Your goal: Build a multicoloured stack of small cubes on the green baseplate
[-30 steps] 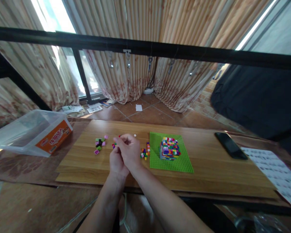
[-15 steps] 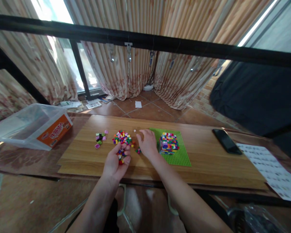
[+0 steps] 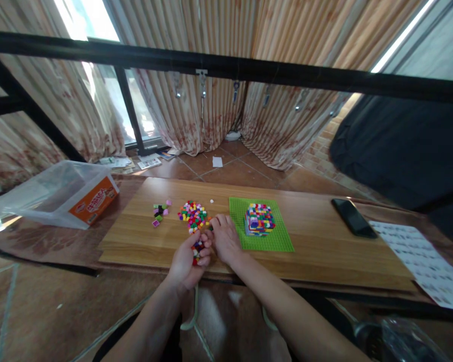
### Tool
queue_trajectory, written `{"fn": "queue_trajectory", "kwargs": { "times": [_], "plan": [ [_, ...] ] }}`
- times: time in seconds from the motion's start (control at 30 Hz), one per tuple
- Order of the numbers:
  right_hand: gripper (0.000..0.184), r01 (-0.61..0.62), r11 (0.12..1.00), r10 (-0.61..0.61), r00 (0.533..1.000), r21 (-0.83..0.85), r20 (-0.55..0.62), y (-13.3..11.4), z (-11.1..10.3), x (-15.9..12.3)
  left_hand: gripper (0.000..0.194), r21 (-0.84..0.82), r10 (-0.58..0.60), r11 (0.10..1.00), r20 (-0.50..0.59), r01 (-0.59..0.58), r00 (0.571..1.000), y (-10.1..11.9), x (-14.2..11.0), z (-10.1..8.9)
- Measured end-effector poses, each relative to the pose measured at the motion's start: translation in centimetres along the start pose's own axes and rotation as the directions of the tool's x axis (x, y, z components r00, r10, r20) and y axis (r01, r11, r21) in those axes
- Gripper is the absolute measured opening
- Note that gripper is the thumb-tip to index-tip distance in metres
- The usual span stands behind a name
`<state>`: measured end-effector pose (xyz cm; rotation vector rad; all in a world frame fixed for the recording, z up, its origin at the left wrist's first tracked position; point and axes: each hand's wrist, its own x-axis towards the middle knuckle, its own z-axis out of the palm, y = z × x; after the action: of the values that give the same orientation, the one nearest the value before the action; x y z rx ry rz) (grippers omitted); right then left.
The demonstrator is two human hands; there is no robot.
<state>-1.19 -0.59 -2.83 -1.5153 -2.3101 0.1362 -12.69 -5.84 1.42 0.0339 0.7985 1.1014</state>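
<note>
My left hand (image 3: 191,261) is cupped palm up above the front of the wooden board, its fingers curled around several small toy bricks (image 3: 197,250) of mixed colours. Right beside its fingertips, my right hand (image 3: 226,239) is palm down with bent fingers close together; what they pinch, if anything, is hidden. Just beyond both hands lies a loose pile of colourful bricks (image 3: 193,213). To the right, a block built of multicoloured bricks (image 3: 260,219) stands on a green baseplate (image 3: 283,241). One white brick (image 3: 212,201) lies alone behind the hands.
A smaller group of pink, black and green bricks (image 3: 158,213) lies on the board's left. Beyond it stands a clear plastic bin (image 3: 64,193) with an orange label. A phone (image 3: 353,217) and a printed sheet (image 3: 419,256) lie at the right. A black bar (image 3: 226,68) crosses ahead.
My right hand has come down and towards my left hand, from beside the baseplate to the left hand's fingertips. The left hand's fingers have curled further around its bricks. The view has shifted slightly.
</note>
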Motion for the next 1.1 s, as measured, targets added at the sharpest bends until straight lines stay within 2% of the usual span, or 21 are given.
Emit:
{"fn": "queue_trajectory", "kwargs": {
  "times": [0.17, 0.3, 0.5, 0.6, 0.67, 0.77, 0.83, 0.97, 1.0, 1.03, 1.07, 1.1],
  "plan": [
    [0.021, -0.012, 0.994, 0.020, 0.997, -0.104, 0.073, -0.3, -0.3, 1.1, 0.022, 0.033, 0.070, 0.997, -0.043, -0.069, 0.997, 0.6, 0.7, -0.2],
    [0.023, -0.072, 0.993, 0.086, 0.984, -0.097, 0.158, -0.7, -0.5, 1.2, 0.021, 0.035, 0.086, 0.996, -0.037, -0.084, 0.996, 0.3, 1.0, 0.2],
    [0.020, -0.099, 0.994, 0.091, 0.985, 0.044, 0.146, -0.6, -0.3, 1.3, 0.018, 0.006, 0.110, 0.994, -0.026, -0.110, 0.994, 0.2, 1.3, 0.7],
    [0.017, -0.166, 0.969, 0.153, 0.985, 0.182, 0.083, -0.2, -0.2, 1.8, 0.019, -0.019, 0.139, 0.990, -0.044, -0.140, 0.989, 0.7, 1.4, 0.5],
    [0.021, -0.228, 0.926, 0.232, 0.973, 0.302, 0.024, 0.1, -0.4, 2.5, 0.020, -0.035, 0.158, 0.986, -0.067, -0.160, 0.985, 1.0, 1.4, 0.5],
    [0.034, -0.330, 0.801, 0.405, 0.913, 0.500, -0.047, 0.2, -0.8, 3.7, 0.022, -0.053, 0.168, 0.983, -0.114, -0.175, 0.979, 1.2, 1.6, 0.7],
    [0.037, -0.370, 0.686, 0.505, 0.862, 0.626, -0.044, -0.4, -1.3, 4.5, 0.023, -0.077, 0.180, 0.978, -0.141, -0.192, 0.974, 1.1, 1.8, 1.1],
    [0.035, -0.335, 0.468, 0.588, 0.809, 0.818, -0.004, -2.9, -2.0, 5.2, 0.027, -0.136, 0.185, 0.971, -0.095, -0.197, 0.978, 0.7, 2.0, 2.2],
    [0.034, -0.259, 0.285, 0.634, 0.773, 0.923, 0.021, -3.6, -2.1, 5.2, 0.027, -0.151, 0.188, 0.969, -0.075, -0.198, 0.979, 0.7, 2.1, 2.4],
    [0.032, -0.178, 0.152, 0.647, 0.762, 0.972, 0.038, -4.1, -2.2, 5.1, 0.028, -0.169, 0.197, 0.964, -0.061, -0.204, 0.979, 0.7, 2.2, 2.6],
    [0.030, -0.117, 0.056, 0.645, 0.763, 0.992, 0.053, -4.6, -2.3, 4.9, 0.027, -0.187, 0.209, 0.958, -0.054, -0.215, 0.976, 0.7, 2.3, 2.7],
    [0.028, -0.065, -0.003, 0.642, 0.765, 0.998, 0.052, -5.0, -2.3, 4.8, 0.026, -0.204, 0.221, 0.952, -0.052, -0.227, 0.974, 0.7, 2.4, 2.7]
  ]
}}
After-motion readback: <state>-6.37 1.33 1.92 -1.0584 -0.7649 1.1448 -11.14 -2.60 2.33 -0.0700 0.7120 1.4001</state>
